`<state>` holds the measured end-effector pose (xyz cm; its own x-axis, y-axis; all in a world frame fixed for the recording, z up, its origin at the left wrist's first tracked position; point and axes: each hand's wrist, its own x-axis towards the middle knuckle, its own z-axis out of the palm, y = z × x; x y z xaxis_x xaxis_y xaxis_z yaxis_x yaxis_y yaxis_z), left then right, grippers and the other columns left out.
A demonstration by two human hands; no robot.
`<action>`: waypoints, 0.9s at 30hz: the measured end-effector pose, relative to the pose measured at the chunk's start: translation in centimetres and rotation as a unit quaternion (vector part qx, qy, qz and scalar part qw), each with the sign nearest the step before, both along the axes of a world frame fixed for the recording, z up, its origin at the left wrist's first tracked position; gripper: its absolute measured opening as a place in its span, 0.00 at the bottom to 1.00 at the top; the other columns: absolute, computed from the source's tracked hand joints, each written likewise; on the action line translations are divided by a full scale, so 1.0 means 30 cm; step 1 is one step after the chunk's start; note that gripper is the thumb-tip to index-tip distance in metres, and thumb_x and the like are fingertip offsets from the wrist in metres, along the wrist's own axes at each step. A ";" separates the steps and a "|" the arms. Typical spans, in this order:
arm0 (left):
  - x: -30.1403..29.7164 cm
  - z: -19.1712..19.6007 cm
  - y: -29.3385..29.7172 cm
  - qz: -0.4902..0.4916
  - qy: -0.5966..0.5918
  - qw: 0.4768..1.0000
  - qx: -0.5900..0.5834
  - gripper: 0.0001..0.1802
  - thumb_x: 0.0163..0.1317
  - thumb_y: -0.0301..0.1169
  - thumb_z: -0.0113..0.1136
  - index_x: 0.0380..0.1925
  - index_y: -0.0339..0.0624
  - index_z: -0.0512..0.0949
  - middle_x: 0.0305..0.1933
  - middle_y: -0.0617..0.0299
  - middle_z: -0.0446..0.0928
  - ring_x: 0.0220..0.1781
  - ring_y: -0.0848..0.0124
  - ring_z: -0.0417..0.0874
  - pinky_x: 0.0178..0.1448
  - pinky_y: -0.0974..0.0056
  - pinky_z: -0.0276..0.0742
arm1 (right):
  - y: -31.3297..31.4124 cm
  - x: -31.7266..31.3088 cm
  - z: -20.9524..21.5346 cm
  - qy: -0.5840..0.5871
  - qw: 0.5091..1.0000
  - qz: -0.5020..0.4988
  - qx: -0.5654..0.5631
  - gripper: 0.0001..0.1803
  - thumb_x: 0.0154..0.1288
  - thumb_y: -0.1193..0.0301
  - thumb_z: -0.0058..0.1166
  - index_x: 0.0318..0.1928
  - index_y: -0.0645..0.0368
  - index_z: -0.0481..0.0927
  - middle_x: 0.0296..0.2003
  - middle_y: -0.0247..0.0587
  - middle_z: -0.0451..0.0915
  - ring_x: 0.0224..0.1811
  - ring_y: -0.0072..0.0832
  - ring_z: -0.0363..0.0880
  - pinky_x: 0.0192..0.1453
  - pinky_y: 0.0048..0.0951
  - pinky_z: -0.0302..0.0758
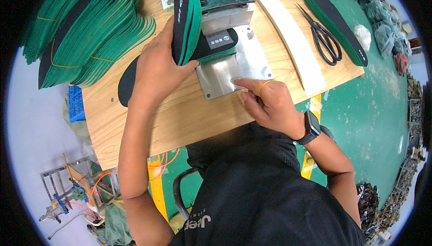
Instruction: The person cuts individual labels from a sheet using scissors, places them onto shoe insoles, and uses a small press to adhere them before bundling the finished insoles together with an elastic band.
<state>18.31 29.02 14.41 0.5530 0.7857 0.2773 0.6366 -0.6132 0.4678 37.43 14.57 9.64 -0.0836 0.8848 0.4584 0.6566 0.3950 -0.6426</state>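
Note:
My left hand point(157, 63) is closed around a small stack of green-edged insoles point(188, 23) with black tops, held upright on edge. Beneath that hand lies black insole material point(128, 81); the hand hides part of it. Another black insole end point(229, 39) with a grey printed patch rests on the metal plate point(220, 77), under the metal block of a bench press point(227, 18). My right hand point(270, 104) rests at the plate's front edge. Its index finger, with a yellow rubber band around it, is stretched onto the plate; the other fingers are curled, with nothing visible in them.
Large banded bundles of green insoles point(85, 39) fill the table's left side. A long white strip point(288, 34) curves along the right of the press. Black scissors point(324, 41) and another insole stack point(335, 25) lie at the right edge of the wooden table point(180, 131).

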 end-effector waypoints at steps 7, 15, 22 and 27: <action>-0.052 0.009 0.002 0.047 -0.154 0.979 -0.126 0.28 0.46 0.28 0.63 0.52 0.37 0.74 0.36 0.56 0.80 0.37 0.70 0.79 0.48 0.66 0.73 | -0.014 0.019 0.009 0.022 1.000 0.001 -0.017 0.14 0.57 0.77 0.54 0.45 0.63 0.76 0.19 0.45 0.73 0.20 0.39 0.73 0.25 0.34 0.70; -0.178 -0.033 0.056 0.079 -0.515 0.847 -0.110 0.19 0.47 0.22 0.60 0.42 0.30 0.74 0.39 0.57 0.77 0.43 0.71 0.77 0.51 0.66 0.71 | -0.039 0.011 0.061 0.083 0.995 -0.024 -0.040 0.19 0.57 0.79 0.53 0.51 0.65 0.72 0.18 0.42 0.70 0.18 0.35 0.72 0.24 0.31 0.68; -0.093 -0.044 0.009 0.067 -0.335 0.934 -0.099 0.16 0.50 0.27 0.64 0.40 0.33 0.75 0.35 0.60 0.79 0.37 0.75 0.77 0.48 0.68 0.72 | -0.015 0.007 0.063 0.065 0.996 -0.035 -0.052 0.21 0.56 0.79 0.54 0.52 0.65 0.71 0.21 0.40 0.72 0.21 0.35 0.73 0.26 0.31 0.69; -0.023 -0.033 -0.022 0.023 -0.312 0.937 -0.157 0.29 0.46 0.30 0.71 0.48 0.34 0.72 0.43 0.59 0.79 0.42 0.74 0.78 0.51 0.67 0.73 | -0.026 0.084 0.099 0.008 0.996 -0.084 0.032 0.19 0.61 0.80 0.52 0.55 0.66 0.71 0.27 0.32 0.74 0.26 0.16 0.71 0.31 0.18 0.69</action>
